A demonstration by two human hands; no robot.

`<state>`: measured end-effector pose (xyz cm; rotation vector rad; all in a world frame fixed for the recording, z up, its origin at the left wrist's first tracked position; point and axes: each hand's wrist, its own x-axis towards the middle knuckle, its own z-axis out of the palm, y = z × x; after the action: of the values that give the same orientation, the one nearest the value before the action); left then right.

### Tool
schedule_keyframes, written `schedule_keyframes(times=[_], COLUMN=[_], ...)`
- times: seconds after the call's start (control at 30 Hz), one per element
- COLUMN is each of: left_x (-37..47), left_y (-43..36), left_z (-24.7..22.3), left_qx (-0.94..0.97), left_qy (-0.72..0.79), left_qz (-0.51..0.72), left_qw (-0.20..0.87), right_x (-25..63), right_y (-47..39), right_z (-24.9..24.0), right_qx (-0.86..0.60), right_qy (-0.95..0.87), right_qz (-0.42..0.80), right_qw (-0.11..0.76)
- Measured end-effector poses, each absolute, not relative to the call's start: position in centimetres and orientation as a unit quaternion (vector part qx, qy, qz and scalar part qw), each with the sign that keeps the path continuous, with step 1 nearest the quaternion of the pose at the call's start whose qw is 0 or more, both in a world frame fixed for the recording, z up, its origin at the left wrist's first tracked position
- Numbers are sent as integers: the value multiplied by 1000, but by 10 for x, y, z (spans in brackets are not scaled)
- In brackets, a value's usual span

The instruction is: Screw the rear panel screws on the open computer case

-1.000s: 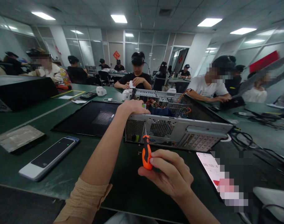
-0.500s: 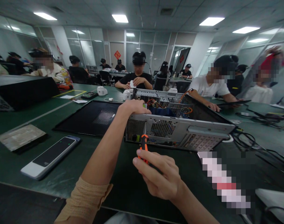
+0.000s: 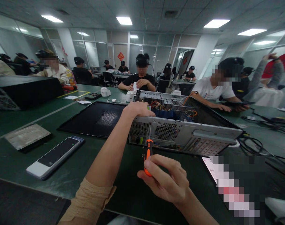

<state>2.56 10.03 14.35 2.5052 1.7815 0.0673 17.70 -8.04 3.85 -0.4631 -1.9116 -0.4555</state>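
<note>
An open computer case (image 3: 212,134) lies on the green table with wires and boards showing inside. My left hand (image 3: 139,109) rests over its near left top edge, fingers reaching inside, where their tips and anything they grip are hidden. My right hand (image 3: 168,176) pinches the handle end of an orange and black screwdriver (image 3: 149,156). The screwdriver's thin shaft points away from me, its tip at the case's rear panel between the two vent grilles. Left of the case lies a black side panel (image 3: 90,120).
Left on the table are a metal drive (image 3: 27,136), a white and black device (image 3: 54,156) and another black case (image 3: 32,92). A phone (image 3: 210,168) lies right, near black cables (image 3: 257,143). A person in black (image 3: 142,78) sits opposite; another (image 3: 212,89) sits at the right.
The view has shifted slightly, moving the scene right and down. My right fingers have shifted on the screwdriver's handle, showing more of its orange end. My left hand stays on the case edge.
</note>
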Motion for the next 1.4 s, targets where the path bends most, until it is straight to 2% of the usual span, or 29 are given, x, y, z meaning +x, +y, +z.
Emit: schedule_keyframes(times=[0.43, 0.7, 1.13, 1.4], left_x=[26, 24, 25, 25], left_y=[102, 107, 107, 108], left_z=[144, 141, 141, 140], left_qx=[811, 815, 811, 809], left_qy=[583, 578, 584, 586], left_qz=[20, 21, 15, 19], left_qw=[40, 38, 32, 36], right_x=[173, 170, 178, 175], right_y=[-80, -82, -79, -79], right_z=[41, 40, 37, 36], right_qx=[-190, -173, -154, -200], right_qy=[-784, -833, -830, -824], right_qz=[-186, -162, -131, -173], right_qw=[560, 500, 520, 501])
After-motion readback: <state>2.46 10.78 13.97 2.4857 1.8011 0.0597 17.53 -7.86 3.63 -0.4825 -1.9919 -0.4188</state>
